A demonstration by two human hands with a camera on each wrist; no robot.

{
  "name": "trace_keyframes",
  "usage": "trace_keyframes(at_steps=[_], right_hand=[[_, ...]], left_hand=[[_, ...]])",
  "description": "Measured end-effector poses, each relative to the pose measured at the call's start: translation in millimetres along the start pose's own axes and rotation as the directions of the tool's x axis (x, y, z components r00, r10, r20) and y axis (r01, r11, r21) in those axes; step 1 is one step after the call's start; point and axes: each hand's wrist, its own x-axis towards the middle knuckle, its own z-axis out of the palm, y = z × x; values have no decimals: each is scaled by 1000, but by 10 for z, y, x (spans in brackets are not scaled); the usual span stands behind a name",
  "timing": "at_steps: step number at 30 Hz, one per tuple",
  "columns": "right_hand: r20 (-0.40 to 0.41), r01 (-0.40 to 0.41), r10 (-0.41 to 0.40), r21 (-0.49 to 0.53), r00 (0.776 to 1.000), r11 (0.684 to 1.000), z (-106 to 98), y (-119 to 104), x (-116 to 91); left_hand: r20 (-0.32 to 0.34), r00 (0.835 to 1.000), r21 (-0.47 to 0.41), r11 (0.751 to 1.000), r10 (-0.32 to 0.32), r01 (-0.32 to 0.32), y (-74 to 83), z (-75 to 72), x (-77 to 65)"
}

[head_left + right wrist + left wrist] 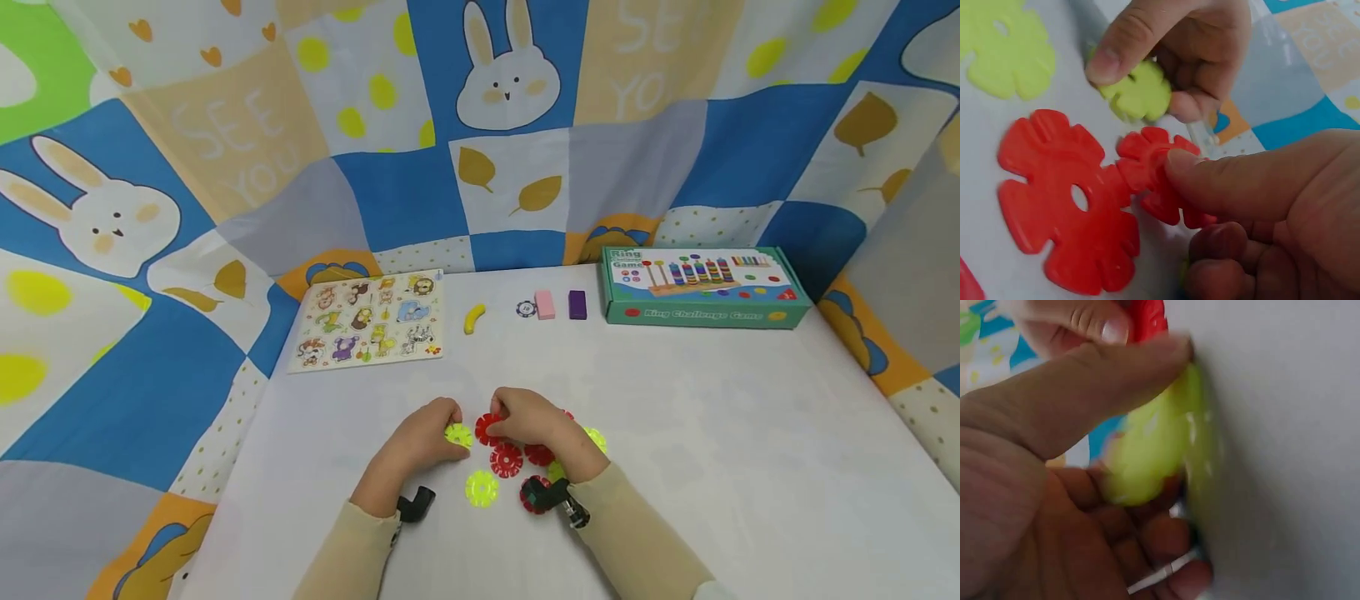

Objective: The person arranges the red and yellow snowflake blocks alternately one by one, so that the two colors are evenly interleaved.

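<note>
My left hand (422,437) pinches a yellow-green snowflake disc (458,435) between thumb and fingers; in the left wrist view that disc is blurred. Just to its right, my right hand (531,418) grips a red snowflake disc (1147,156), thumb on its face. The two held discs are close together but apart. A loose red disc (506,460) lies on the table just below the right hand, and another yellow-green disc (482,488) lies nearer me. More red and yellow-green discs (595,439) are partly hidden beneath the right hand and wrist.
Along the back of the white table (712,417) are an animal picture board (367,321), a yellow banana-shaped piece (473,318), a round chip (526,309), a pink block (544,304), a purple block (577,305) and a green game box (705,287). Patterned cloth hangs behind.
</note>
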Motion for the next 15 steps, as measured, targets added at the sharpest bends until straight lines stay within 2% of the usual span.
trace_keyframes(at_steps=[5, 7, 10, 15], right_hand=[[38, 10, -11, 33, 999, 999, -33, 39, 17], [48, 13, -16, 51, 999, 999, -45, 50, 22], [60, 23, -27, 66, 998, 998, -57, 53, 33], [72, 26, -31, 71, 997, 997, -67, 54, 50]], left_hand=[[45, 996, -15, 997, 79, -78, -4, -58, 77], [59, 995, -37, 996, 80, -78, -32, -97, 114], [97, 993, -116, 992, 61, -49, -104, -152, 142], [164, 984, -261, 965, 70, -25, -205, -225, 135]])
